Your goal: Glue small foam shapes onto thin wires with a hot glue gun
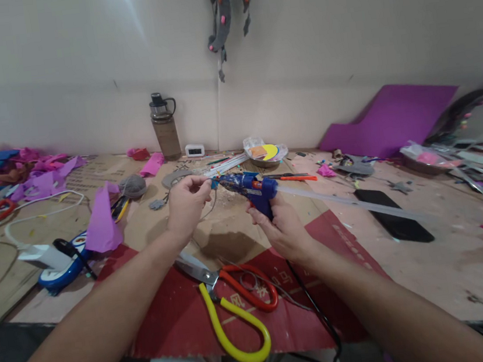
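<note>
My right hand [286,228] is wrapped round the handle of a blue glue gun [256,188], whose nozzle points left. A long clear glue stick [327,197] sticks out of its back. Just off the nozzle tip, the fingers of my left hand [188,205] are pinched together; whatever they hold is too small to make out. Below both hands, large scissors [212,278] with one red and one yellow handle lie on the red part of the cardboard [153,321]. A thin grey cord [289,298] runs across the scissors.
A water bottle [165,128] and a small white clock [194,150] stand by the wall. At left are a blue power strip [62,276], grey yarn [133,186] and felt scraps [48,180]. A black phone [393,215] and a purple sheet [388,119] are at right.
</note>
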Available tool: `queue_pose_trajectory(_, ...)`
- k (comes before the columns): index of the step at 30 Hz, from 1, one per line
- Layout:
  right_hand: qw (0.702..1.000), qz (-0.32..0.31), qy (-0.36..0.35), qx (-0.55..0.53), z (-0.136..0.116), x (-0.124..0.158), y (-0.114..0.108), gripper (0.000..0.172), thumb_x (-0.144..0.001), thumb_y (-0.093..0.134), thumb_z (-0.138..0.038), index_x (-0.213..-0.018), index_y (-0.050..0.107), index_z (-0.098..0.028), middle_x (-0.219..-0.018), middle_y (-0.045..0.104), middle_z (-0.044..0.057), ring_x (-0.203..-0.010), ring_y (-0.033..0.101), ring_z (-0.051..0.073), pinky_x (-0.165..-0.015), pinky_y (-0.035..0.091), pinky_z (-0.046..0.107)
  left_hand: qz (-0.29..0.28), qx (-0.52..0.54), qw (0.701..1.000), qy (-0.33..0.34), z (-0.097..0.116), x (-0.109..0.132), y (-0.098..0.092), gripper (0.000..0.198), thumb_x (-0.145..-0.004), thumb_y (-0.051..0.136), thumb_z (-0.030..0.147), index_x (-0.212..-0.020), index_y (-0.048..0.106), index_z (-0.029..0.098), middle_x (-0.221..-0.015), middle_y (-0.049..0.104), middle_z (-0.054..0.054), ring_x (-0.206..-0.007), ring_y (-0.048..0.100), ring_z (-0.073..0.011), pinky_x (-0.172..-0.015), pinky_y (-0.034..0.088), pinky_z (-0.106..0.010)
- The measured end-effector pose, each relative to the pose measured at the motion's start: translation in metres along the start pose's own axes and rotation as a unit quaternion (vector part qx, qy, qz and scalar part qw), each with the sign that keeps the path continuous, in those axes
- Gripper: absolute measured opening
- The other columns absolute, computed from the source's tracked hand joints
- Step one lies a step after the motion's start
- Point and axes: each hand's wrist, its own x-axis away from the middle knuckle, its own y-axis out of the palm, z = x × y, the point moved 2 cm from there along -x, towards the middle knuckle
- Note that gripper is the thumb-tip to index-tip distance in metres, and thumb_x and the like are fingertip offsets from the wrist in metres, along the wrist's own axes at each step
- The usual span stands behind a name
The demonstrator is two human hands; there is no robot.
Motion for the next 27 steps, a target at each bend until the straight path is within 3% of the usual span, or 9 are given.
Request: queue_pose_trajectory(27,1.0,0.006,0.009,0.0,-0.0009,0.0004,0.0003,0.026,-0.093,0.048,-0.036,-0.11,0.055,-0.019,-0.093,0.065,0.011,-0.088,0.064,0.025,-0.079,0.052,0.042,-0.006,0.002,1.0,-0.011,0.0053,0.0012,0.0003,0.021,-0.076,0.067,0.036,-0.083,0.066,0.016,-0.059,0.057,0.003,-0.049,0.045,-0.0081,-0.047,0.033,-0.022)
